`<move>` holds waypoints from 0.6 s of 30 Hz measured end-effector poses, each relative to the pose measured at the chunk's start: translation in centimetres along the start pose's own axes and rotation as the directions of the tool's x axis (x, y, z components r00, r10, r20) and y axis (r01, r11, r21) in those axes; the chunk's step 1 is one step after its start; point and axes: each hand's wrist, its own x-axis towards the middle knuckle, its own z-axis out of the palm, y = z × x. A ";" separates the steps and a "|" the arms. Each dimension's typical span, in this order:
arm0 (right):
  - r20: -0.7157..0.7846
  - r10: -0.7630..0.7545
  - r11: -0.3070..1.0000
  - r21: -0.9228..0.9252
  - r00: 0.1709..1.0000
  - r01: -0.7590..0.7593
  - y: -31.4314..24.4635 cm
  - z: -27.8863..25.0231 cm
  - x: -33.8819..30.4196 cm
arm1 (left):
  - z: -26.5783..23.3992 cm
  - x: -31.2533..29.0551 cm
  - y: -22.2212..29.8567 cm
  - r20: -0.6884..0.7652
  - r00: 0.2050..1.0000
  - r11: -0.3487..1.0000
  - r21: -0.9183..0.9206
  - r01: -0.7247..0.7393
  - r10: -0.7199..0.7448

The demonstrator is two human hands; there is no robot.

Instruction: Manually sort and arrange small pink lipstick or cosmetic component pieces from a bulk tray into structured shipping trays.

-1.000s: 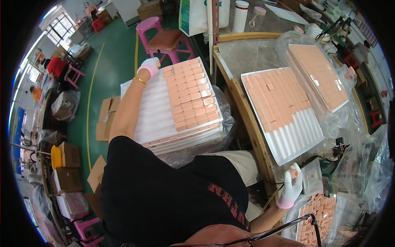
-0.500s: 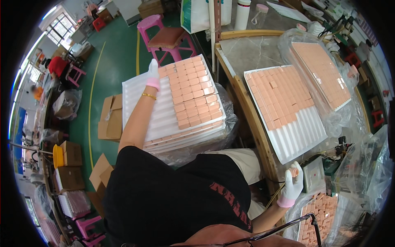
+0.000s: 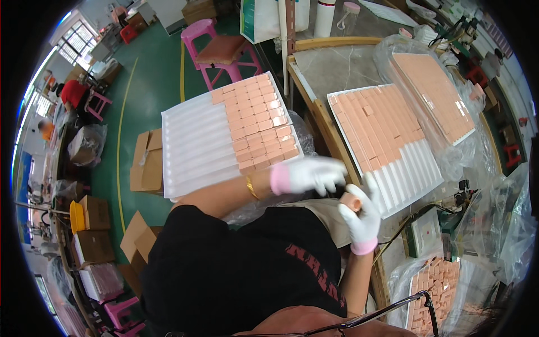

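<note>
Casing (image 3: 352,202), small and peach-coloured, pinched between thumb and fingers of the gloved right hand (image 3: 364,220), right of the frame's centre. Close by at the casing's upper left, the left hand (image 3: 311,175), with fingers loosely spread, too blurred to tell whether holding anything. Casing's long axis: also unclear. Up and right, on the desk (image 3: 325,63), a part-filled tray (image 3: 409,178); above the left hand, a second tray (image 3: 197,145).

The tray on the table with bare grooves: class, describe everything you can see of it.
The tray is white and looks like plastic. Close rows of peach blocks fill most of it; parallel grooves lie bare toward its near end. It lies flat on the table. The right hand overlaps its edge in view; touching cannot be told.
</note>
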 end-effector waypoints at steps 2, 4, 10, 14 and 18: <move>0.057 0.168 0.936 0.305 0.984 -0.177 -1.4 1.7 0.5 | 4.0 0.5 -1.4 -0.001 0.983 0.915 -0.367 0.169 -0.182; 0.051 0.036 0.998 0.048 0.998 -0.038 -0.8 1.7 0.8 | 3.4 0.4 -2.9 -0.050 0.989 0.947 -0.301 0.115 -0.136; -0.052 0.027 0.993 -0.114 0.998 -0.032 -0.5 0.2 0.3 | -8.1 -5.0 -0.6 -0.785 0.473 0.835 0.525 0.164 0.401; -0.103 0.121 0.990 -0.066 0.987 -0.128 1.5 -1.1 -0.6 | -19.1 -14.2 -2.6 -0.867 0.281 0.624 0.493 0.606 0.413; -0.100 0.144 0.989 -0.031 0.985 -0.148 1.7 -1.2 -1.4 | -22.6 -16.8 -6.7 -0.899 0.311 0.761 0.430 0.486 0.309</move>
